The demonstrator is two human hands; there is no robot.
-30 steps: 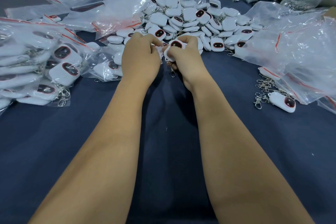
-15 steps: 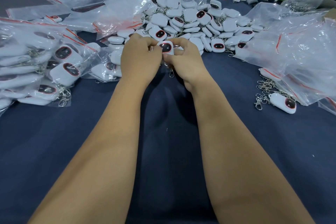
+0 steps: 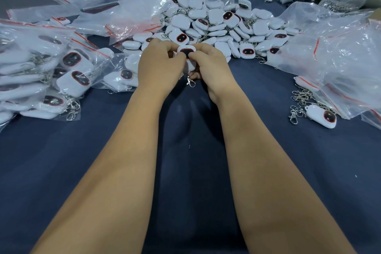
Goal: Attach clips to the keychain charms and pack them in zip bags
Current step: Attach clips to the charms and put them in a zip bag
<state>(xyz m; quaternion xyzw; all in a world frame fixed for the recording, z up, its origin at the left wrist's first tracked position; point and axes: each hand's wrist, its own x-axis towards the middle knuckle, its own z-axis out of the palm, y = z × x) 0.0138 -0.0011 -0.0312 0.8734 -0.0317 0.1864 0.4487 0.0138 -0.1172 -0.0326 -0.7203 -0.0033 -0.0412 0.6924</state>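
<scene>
My left hand and my right hand meet at the middle of the table and together pinch one white charm with a dark, red-rimmed face. A metal clip dangles below it between my hands. Just beyond them lies a big heap of loose white charms.
Charms packed in zip bags are stacked at the left. Crumpled clear bags fill the right side, with a pile of loose clips and one charm with a clip in front. Dark blue cloth covers the near table.
The charm has turned between my fingers and now sits a little lower and more central, its dark face up. My hands have closed in slightly around it.
</scene>
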